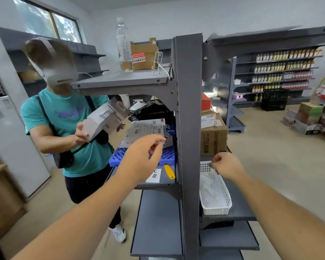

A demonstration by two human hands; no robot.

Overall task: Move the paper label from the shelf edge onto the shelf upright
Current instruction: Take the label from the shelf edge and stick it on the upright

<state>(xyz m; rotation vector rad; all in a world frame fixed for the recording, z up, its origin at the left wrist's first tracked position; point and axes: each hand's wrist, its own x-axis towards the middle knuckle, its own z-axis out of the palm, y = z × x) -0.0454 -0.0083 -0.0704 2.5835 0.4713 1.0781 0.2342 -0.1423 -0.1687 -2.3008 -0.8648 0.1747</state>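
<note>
Two bare forearms come in from the bottom corners, one on each side of the grey shelf upright (189,113) that runs straight up the middle. The left hand (143,154) is raised in front of the blue plastic crate (169,156), fingers curled in with thumb and forefinger pinched together. There might be something tiny and pale between them, but it's too blurry to call, so I can't tell if it's actually gripping anything. The right hand (227,166) is on the other side of the upright, knuckles up, fingertips pinched at the top edge of the white mesh basket (221,196); same deal, can't tell whether anything is held there.

The paper label (154,175), a small white slip with dark marks on it, is lying flat on the grey shelf (158,182) near its front edge, just beside a yellow plastic tag (169,171) and partly tucked behind the left wrist. It's close to the upright but not touching it.

Some printed sheets (146,128) are on top of the crate. A clear bottle (123,45) and a cardboard box (144,55) are up on the top shelf. Another person in a teal shirt (69,117) stands to the left holding a white carton (101,121).
</note>
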